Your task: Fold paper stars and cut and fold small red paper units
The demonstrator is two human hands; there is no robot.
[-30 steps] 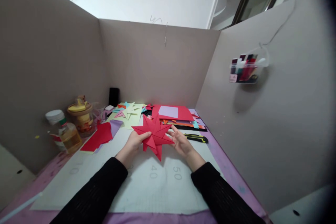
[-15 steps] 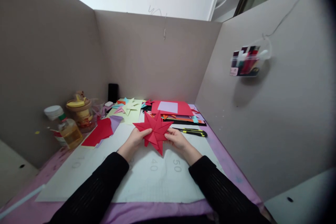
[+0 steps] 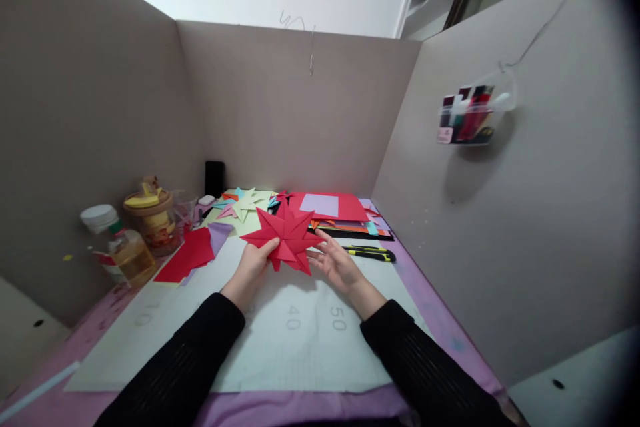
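Observation:
A red folded paper star [image 3: 287, 237] with several points is held up above the white numbered mat [image 3: 200, 353]. My left hand [image 3: 253, 263] pinches its left lower side, thumb on the front face and the other fingers hidden behind. At the star's right edge, my right hand [image 3: 337, 263] is open, its fingers spread apart beside the paper points. Whether those fingertips touch the paper I cannot tell.
A yellow-black utility knife [image 3: 373, 253] lies right of my hands. Behind is a stack with a red sheet [image 3: 350, 207]; pale green paper stars [image 3: 249, 203] lie left of it. Red paper [image 3: 187, 257], an oil bottle [image 3: 131, 257] and a lidded cup [image 3: 153, 220] are at left.
My right hand has let go of the star and its fingers have spread. The star has shifted slightly left and turned in my left hand.

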